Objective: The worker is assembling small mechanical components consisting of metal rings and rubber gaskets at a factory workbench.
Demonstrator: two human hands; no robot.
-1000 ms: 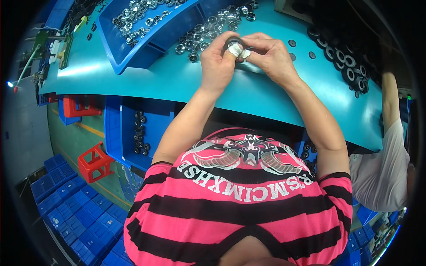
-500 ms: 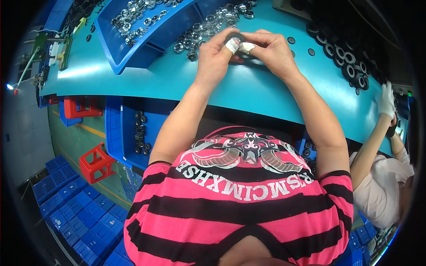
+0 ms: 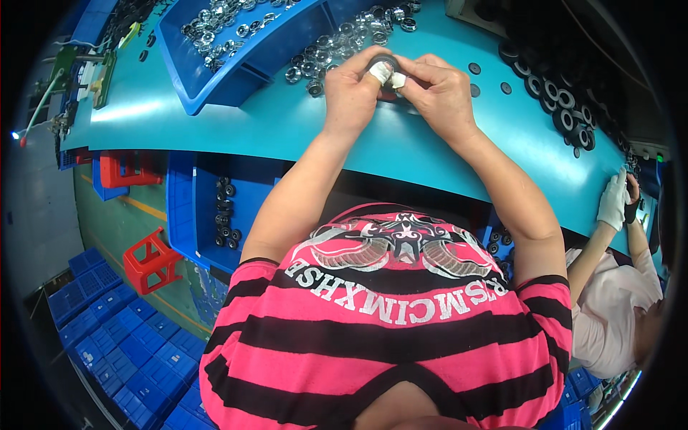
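Observation:
Above the teal table [image 3: 236, 136], both hands pinch a small black tyre [image 3: 384, 59] between them. My left hand [image 3: 350, 99] grips its left side, and my right hand [image 3: 446, 100] holds the right side. White wrapping covers both thumbs, which press at the tyre's middle; what sits inside the ring is mostly hidden by them. Just left of the hands lies a loose pile of shiny chrome wheel hubs [image 3: 337, 47]. A few small black discs [image 3: 474, 69] rest to the right of my right hand.
A blue bin [image 3: 215, 89] with chrome hubs stands at the back left. Black tyres [image 3: 565, 99] heap at the right. A co-worker's white-gloved hand [image 3: 613, 201] is by the table's right end. Below are a blue crate [image 3: 247, 208] with wheels and a red stool [image 3: 149, 261].
Both hands stay on the tyre, with my right fingers and thumb slightly shifted. The co-worker's gloved hand has come down and a little left, toward the near edge.

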